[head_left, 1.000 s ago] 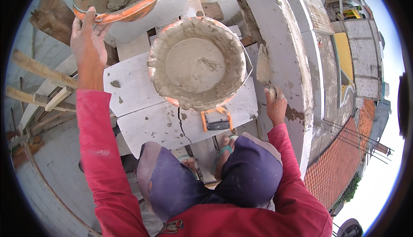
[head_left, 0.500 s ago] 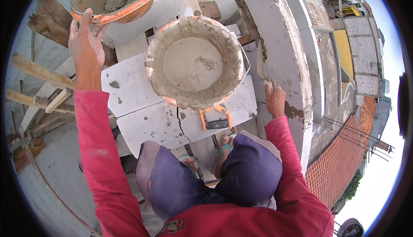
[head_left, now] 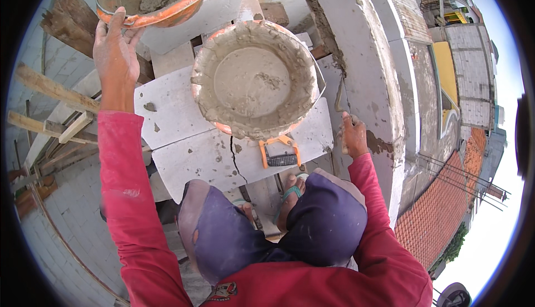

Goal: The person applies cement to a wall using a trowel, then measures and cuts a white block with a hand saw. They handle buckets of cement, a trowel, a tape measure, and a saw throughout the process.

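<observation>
My left hand (head_left: 115, 56) grips the rim and wire handle of an orange bucket (head_left: 186, 8) holding thick mortar at top left. My right hand (head_left: 354, 135) holds a trowel (head_left: 340, 98) by its handle, its thin blade seen nearly edge-on beside the white block wall (head_left: 368, 67). Between my hands a second bucket (head_left: 253, 86), coated and partly filled with wet grey mortar, stands on white blocks (head_left: 189, 162). An orange-and-black hand tool (head_left: 280, 153) lies just in front of it.
My knees and sandalled feet are below the blocks. Wooden beams (head_left: 58, 86) cross on the left above a lower grey surface. Beyond the wall at right are neighbouring buildings, a red tiled roof (head_left: 432, 209), wires and open sky.
The trowel's blade has turned from showing its face to nearly edge-on, and my right hand has shifted slightly with it. My left hand stays on the bucket rim.
</observation>
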`<state>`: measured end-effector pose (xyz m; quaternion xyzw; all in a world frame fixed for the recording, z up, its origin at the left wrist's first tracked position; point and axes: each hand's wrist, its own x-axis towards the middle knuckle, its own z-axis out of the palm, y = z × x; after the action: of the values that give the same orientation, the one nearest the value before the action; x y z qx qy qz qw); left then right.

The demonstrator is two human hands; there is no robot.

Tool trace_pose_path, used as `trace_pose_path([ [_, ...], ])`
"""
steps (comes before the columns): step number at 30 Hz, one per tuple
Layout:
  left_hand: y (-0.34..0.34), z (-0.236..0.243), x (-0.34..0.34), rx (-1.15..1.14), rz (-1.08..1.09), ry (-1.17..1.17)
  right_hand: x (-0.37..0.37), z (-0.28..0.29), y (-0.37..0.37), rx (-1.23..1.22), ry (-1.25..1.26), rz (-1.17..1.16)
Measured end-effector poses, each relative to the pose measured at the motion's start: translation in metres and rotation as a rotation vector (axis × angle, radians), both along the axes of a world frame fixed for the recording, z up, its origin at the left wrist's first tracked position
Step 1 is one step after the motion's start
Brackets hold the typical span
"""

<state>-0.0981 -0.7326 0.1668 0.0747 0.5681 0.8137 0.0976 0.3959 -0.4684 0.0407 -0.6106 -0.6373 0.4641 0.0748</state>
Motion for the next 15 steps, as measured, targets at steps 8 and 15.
trace_pose_path([
  [8, -0.01, 0.001, 0.001, 0.039, 0.002, 0.017, -0.046, 0.091, -0.033, 0.52, -0.068, 0.34],
  [15, -0.007, 0.03, 0.039, -0.218, -0.065, 0.284, -0.239, 0.256, -0.024, 1.326, -0.123, 1.112],
])
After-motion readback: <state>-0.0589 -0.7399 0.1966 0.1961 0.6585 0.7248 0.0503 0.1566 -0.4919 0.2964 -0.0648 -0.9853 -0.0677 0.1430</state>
